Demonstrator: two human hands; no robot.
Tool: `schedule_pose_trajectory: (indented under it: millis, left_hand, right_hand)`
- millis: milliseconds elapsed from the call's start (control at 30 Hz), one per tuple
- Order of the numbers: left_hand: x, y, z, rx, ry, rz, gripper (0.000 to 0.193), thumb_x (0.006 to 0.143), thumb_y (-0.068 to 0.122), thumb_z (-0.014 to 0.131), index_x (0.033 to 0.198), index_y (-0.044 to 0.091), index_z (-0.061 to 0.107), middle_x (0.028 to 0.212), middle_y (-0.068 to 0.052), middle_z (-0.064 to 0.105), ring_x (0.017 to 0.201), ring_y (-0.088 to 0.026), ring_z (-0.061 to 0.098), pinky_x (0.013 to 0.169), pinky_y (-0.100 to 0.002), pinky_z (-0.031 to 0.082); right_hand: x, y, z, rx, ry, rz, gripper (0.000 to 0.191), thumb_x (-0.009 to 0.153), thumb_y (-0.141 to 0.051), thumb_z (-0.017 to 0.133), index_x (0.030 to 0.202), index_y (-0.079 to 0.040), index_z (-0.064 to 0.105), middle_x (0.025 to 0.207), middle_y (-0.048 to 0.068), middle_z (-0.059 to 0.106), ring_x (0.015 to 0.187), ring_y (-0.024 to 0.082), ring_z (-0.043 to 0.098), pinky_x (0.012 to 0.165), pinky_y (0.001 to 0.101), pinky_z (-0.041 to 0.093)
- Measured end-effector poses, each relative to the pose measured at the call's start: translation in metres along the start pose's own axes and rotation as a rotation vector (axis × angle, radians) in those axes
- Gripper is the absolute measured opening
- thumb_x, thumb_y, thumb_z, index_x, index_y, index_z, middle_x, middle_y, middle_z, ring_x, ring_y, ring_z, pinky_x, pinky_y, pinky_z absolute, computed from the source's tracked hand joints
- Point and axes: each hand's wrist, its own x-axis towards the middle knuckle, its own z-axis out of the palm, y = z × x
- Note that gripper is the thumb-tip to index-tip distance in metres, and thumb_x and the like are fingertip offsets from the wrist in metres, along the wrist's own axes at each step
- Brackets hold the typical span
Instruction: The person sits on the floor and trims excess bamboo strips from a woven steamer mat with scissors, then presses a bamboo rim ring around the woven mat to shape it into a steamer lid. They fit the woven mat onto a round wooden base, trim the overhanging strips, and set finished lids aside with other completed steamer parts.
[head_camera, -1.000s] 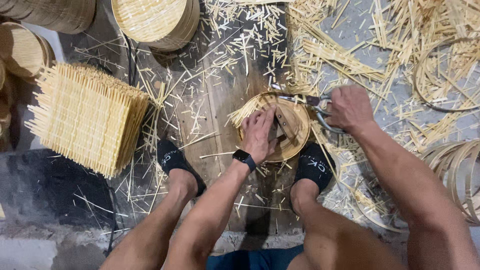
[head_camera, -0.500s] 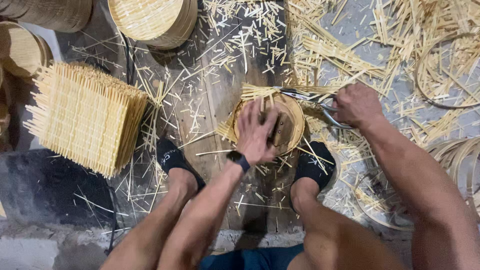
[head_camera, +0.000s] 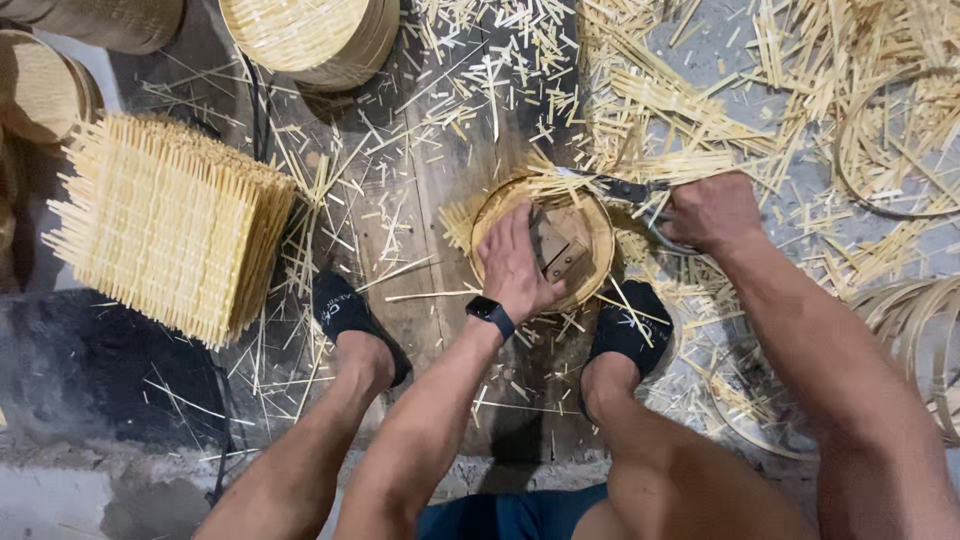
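A round woven bamboo tray (head_camera: 590, 215) with a hoop rim lies on the wooden floor between my feet. My left hand (head_camera: 517, 268) presses flat on it, next to a small wooden block (head_camera: 560, 250) sitting inside the rim. Loose strip ends stick out past the rim at its upper left. My right hand (head_camera: 710, 212) grips the handles of dark shears (head_camera: 620, 188), whose blades reach the tray's upper right edge. A black watch is on my left wrist.
A stack of square woven bamboo mats (head_camera: 165, 225) lies at the left. Finished round trays (head_camera: 310, 38) are piled at the top, more at the far left. Bamboo offcuts (head_camera: 690, 110) litter the floor. Bamboo hoops (head_camera: 905, 150) lie at the right. My feet wear black socks.
My left hand has turned the tray under it and now lies flatter on its left part. The shears have stayed at the upper right rim as the protruding strips shifted around.
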Motion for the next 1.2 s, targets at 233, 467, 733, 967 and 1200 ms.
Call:
schedule_pose_trajectory:
  millis: [233,467,733,967,1200]
  left_hand:
    - [0.006,-0.010,-0.014,0.060,-0.073,0.231,0.125,0.045,0.022,0.094,0.152,0.007,0.030,0.135,-0.017,0.050,0.127,-0.038,0.049,0.105,-0.051,0.033]
    - [0.017,-0.013,-0.028,0.144,-0.217,0.301,0.125,0.042,0.020,0.093,0.149,0.007,0.030,0.136,-0.017,0.049,0.127,-0.039,0.046,0.107,-0.053,0.034]
    - [0.002,0.005,-0.018,0.144,-0.015,0.026,0.130,0.052,0.043,0.096,0.150,0.003,0.020,0.152,-0.029,0.032,0.140,-0.051,0.031,0.112,-0.062,0.022]
    - [-0.015,0.006,0.015,0.149,0.143,-0.166,0.118,0.076,0.042,0.080,0.161,-0.001,0.010,0.151,-0.031,0.040,0.136,-0.049,0.041,0.113,-0.063,0.033]
    - [-0.014,0.009,0.020,0.167,0.158,-0.197,0.118,0.074,0.033,0.080,0.160,-0.002,0.008,0.151,-0.029,0.039,0.138,-0.048,0.038,0.104,-0.067,0.034]
  right_hand:
    - [0.006,-0.005,0.016,0.091,-0.431,0.148,0.036,0.097,-0.036,0.054,0.094,-0.007,0.075,0.088,0.015,0.074,0.084,0.030,0.070,0.076,0.0451,0.059]
    - [0.005,0.010,0.032,-0.124,-0.219,0.003,0.047,0.088,-0.050,0.059,0.090,-0.005,0.069,0.076,0.015,0.070,0.071,0.027,0.068,0.065,0.0401,0.056]
    - [0.008,0.004,0.035,-0.043,-0.488,0.006,0.045,0.100,-0.047,0.052,0.094,-0.006,0.072,0.081,0.013,0.067,0.068,0.025,0.068,0.062,0.0412,0.062]
    - [-0.020,0.004,0.014,0.185,-0.038,0.081,0.067,0.081,-0.060,0.069,0.115,-0.002,0.067,0.109,0.019,0.062,0.107,0.033,0.059,0.096,0.0452,0.049]
    - [-0.057,-0.025,0.024,0.109,-0.082,0.188,0.055,0.085,-0.054,0.071,0.100,-0.001,0.066,0.097,0.019,0.066,0.091,0.035,0.065,0.084,0.0465,0.054]
